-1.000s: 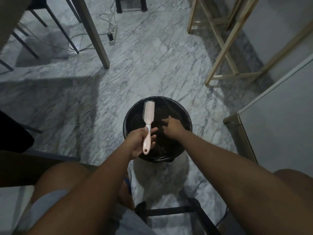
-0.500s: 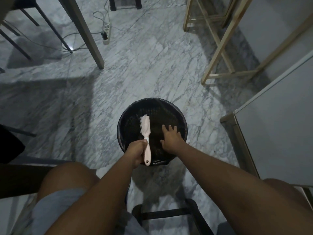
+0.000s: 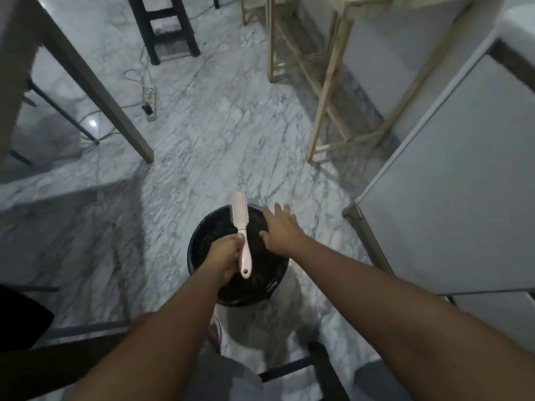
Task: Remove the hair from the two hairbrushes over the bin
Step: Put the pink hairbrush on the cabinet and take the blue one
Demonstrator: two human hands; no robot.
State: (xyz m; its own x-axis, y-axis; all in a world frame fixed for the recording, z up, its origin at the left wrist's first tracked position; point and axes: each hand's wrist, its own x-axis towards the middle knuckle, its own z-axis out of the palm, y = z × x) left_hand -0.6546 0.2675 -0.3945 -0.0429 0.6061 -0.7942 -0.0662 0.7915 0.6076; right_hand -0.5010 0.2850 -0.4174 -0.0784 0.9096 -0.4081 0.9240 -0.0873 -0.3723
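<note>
Two grips are over the black bin (image 3: 246,296), which stands on the marble floor (image 3: 217,157) with open room beyond its far rim and a white cabinet (image 3: 448,198) near on the right. Our left grip (image 3: 224,260) curls round the pink hairbrush (image 3: 240,215) by its handle, its head reaching past the far rim, bristles facing left. Our right grip (image 3: 282,231) hovers beside it, fingers spread, holding nothing.

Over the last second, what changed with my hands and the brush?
The hairbrush rolled in the left hand: its bristles, which faced up, now point left, and its head reaches past the far rim of the bin. The right hand opened its fingers and drew away to the right. The left hand still grips the handle; the bin stays put.
</note>
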